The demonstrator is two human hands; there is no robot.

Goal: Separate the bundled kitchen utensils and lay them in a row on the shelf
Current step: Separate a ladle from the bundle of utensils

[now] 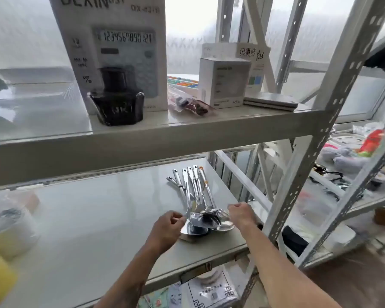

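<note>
A bundle of shiny steel kitchen utensils lies on the pale middle shelf, handles fanned toward the back, ladle and spoon heads piled together near the front edge. My left hand sits just left of the heads, fingers curled, pinching at something thin beside them. My right hand is on the right side of the heads, fingers curled, fingertips at the bundle. What either hand pinches is too small to make out.
A perforated steel upright stands right of the bundle. The upper shelf holds a calculator box, a dark ink bottle and small white boxes. Bagged items sit at the left.
</note>
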